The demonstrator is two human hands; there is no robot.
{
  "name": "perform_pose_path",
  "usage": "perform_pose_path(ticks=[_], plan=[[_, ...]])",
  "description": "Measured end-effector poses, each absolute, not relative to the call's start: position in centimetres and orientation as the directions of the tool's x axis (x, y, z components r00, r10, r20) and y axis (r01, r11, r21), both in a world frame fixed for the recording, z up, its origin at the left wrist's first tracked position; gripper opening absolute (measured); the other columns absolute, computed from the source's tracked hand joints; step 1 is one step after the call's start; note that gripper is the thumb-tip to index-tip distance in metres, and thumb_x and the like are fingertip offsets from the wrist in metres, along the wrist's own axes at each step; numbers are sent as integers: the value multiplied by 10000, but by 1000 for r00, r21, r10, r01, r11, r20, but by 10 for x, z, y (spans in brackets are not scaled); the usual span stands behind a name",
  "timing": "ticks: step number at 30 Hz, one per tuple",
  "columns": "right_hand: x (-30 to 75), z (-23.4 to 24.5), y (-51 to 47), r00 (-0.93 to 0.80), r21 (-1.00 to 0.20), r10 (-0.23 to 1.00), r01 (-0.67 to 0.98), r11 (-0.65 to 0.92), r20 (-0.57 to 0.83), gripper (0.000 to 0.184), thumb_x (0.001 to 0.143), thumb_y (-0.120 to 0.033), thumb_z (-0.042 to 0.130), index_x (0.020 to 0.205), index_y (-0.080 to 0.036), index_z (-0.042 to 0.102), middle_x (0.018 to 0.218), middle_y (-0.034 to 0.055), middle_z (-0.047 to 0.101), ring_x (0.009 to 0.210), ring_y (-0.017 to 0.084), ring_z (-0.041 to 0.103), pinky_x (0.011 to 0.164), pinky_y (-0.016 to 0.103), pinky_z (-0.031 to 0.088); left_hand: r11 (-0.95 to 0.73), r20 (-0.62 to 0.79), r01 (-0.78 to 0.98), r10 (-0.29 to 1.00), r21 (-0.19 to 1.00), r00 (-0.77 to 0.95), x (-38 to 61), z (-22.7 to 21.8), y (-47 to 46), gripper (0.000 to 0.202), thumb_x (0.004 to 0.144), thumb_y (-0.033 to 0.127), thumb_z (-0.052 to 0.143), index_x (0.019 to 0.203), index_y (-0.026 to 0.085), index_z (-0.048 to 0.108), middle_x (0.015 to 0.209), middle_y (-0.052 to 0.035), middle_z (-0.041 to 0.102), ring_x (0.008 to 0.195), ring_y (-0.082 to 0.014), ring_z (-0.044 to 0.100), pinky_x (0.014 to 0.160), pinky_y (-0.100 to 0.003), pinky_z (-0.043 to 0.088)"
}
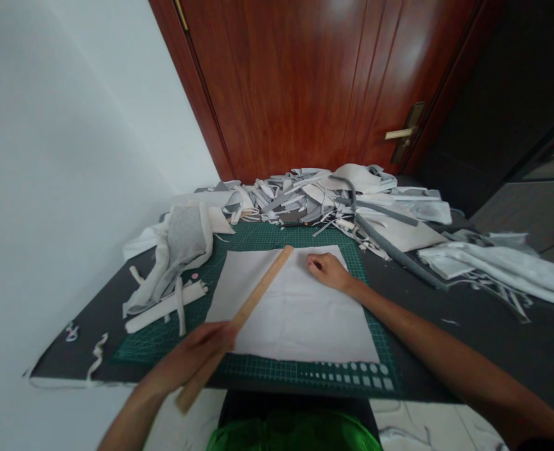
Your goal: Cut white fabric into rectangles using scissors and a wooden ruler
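Observation:
A white cloth piece (300, 316) lies spread on a green cutting mat (277, 369). My left hand (206, 351) grips a long wooden ruler (262, 285) near its lower part. The ruler slants across the cloth's left half, its far end near the cloth's back edge and its near end past the table's front edge. My right hand (328, 270) rests at the cloth's back right with its fingers curled together. What those fingers hold, if anything, is too small to make out.
Fabric scraps (300, 194) are heaped along the back by the wooden door (296, 88). Grey and white cloth (183, 244) lies bunched at left beside a white roll (164, 307). A grey strip (394, 250) and folded white fabric (502, 260) lie at right. A white wall (93, 156) borders the left.

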State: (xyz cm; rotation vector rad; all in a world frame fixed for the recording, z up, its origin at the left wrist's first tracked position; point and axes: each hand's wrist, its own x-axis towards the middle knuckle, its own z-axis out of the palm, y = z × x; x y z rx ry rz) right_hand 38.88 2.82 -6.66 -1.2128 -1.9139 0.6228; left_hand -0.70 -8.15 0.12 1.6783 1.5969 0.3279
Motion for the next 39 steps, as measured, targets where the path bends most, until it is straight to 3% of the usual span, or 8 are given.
perform_pose_path(ticks=[4,6,18,27,30,34,37,39], plan=[[389,-64,31,-151,-824,927,424,375,344,262,886,-345,539,651,-249,475,590,-36,469,597,161,445,611,284,308,137,-392,484,786,864,477,98,-23,-56,637,826,853,585,874,220,621,673,-4,573,522,-153,541,425,-256,427],[392,-64,35,-66,-873,940,353,335,334,274,897,-366,510,650,-253,469,606,-24,478,621,168,460,609,284,336,154,-415,459,727,875,547,127,-33,-52,625,875,837,567,901,212,581,605,51,482,400,-93,398,354,-220,285],[419,-65,58,292,-962,949,-204,179,115,317,905,-509,502,737,-279,364,562,-90,343,416,105,265,390,234,258,265,-575,510,339,818,745,216,-36,-58,451,969,627,646,940,197,514,678,15,677,406,-118,606,375,-212,457],[456,-62,68,413,-954,900,-189,232,137,402,948,-510,563,699,-270,358,523,-95,332,420,92,258,378,201,220,109,-607,612,341,784,718,255,-27,-40,418,1050,363,603,688,159,557,487,43,586,333,-92,528,403,-196,404],[463,-64,70,401,-964,905,-150,220,144,437,972,-544,558,690,-275,361,504,-98,338,398,90,255,368,213,222,39,-609,642,364,766,705,254,-21,-41,478,1054,402,584,640,164,572,459,36,557,318,-111,501,397,-230,399],[460,-70,72,346,-974,920,-62,217,183,451,967,-555,595,667,-271,413,485,-86,378,398,97,303,382,233,242,-435,-340,581,515,688,787,243,-9,-36,542,1067,531,538,678,171,651,561,-20,619,531,-185,643,620,-321,542],[460,-74,73,321,-976,925,-4,219,206,445,969,-587,561,678,-274,436,513,-77,408,412,108,339,410,253,291,-807,64,350,429,475,901,235,-10,-18,261,998,428,698,969,172,740,991,-106,753,1027,-304,709,995,-465,541],[461,-74,72,325,-974,919,28,225,222,441,980,-612,499,696,-280,438,543,-68,425,436,124,371,443,271,342,-904,215,225,317,364,924,232,-17,-5,347,946,360,767,1220,157,699,1329,-173,677,1310,-365,583,1147,-533,458]])
